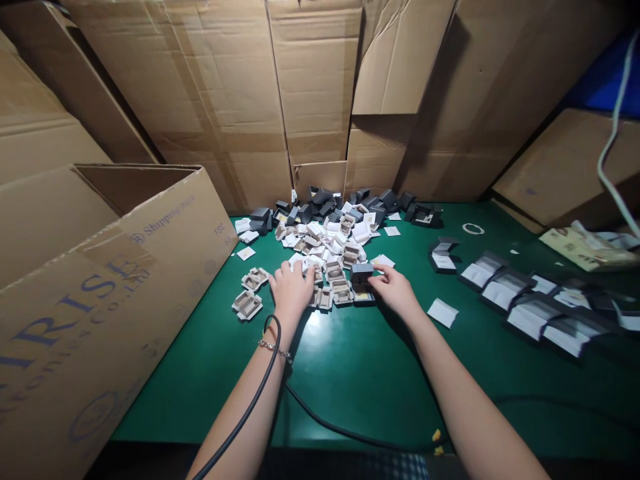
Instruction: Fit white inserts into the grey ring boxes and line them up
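Observation:
My right hand (395, 290) pinches the raised lid of a small dark box (362, 272) between thumb and fingers. The box stands open on the table, with something yellowish inside its base. My left hand (293, 290) rests at the near edge of the pile, beside small grey-white insert trays (334, 270). Its fingers are apart and slightly bent; the fingertips are partly hidden, and no held thing shows. Two more insert trays (247, 305) lie to the left of it. Behind both hands is a heap of white inserts (320, 240) and folded papers.
Dark boxes (325, 207) are piled at the back. Several open boxes with white linings (533, 317) stand in rows at right, near a loose paper (443, 313). A large carton (165, 267) borders the left side. A black cable (345, 433) crosses the green table (380, 393).

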`<action>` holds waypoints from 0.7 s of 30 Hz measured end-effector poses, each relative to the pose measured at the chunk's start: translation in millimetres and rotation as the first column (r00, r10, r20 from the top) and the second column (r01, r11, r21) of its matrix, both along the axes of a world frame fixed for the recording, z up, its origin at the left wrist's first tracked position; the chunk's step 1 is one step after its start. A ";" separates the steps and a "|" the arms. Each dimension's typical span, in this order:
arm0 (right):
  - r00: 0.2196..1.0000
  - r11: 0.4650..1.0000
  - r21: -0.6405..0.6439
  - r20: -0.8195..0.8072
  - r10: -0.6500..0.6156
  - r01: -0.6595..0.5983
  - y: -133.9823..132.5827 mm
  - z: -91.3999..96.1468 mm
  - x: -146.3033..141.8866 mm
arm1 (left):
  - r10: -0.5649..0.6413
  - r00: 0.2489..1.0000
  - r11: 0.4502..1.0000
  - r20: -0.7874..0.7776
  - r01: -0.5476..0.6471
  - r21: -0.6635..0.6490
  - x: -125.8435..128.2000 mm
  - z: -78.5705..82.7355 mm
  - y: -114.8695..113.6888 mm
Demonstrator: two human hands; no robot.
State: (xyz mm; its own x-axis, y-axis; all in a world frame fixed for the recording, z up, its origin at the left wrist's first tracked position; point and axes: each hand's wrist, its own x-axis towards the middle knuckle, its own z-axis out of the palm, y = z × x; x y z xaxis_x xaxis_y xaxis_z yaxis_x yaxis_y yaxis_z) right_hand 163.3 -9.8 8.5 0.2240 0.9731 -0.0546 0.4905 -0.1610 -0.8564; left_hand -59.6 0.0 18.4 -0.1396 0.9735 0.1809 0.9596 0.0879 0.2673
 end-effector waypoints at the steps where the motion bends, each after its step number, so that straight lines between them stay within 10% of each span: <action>1: 1.000 1.000 0.006 0.010 0.001 -0.001 -0.7 1.5 -2.0 | 0.023 1.000 1.000 -0.019 -0.023 0.009 -0.3 1.2 -0.7; 9: 0.996 0.996 0.039 0.017 0.084 -0.085 -7.6 4.8 -18.1 | -0.017 0.993 0.986 -0.120 0.037 0.162 9.3 2.6 4.2; 21: 0.976 0.984 0.068 0.156 0.151 -0.163 -10.8 7.7 -22.4 | -0.022 0.998 0.983 0.062 0.033 -0.182 34.1 18.4 63.8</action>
State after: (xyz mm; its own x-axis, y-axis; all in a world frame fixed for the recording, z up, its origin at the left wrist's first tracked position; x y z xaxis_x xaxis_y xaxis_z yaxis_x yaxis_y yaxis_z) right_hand 140.9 -20.6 16.2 0.0675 0.9966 0.0476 0.6278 -0.0053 -0.7783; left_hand -25.5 63.9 36.8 -0.1179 0.9930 -0.0083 0.9451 0.1148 0.3060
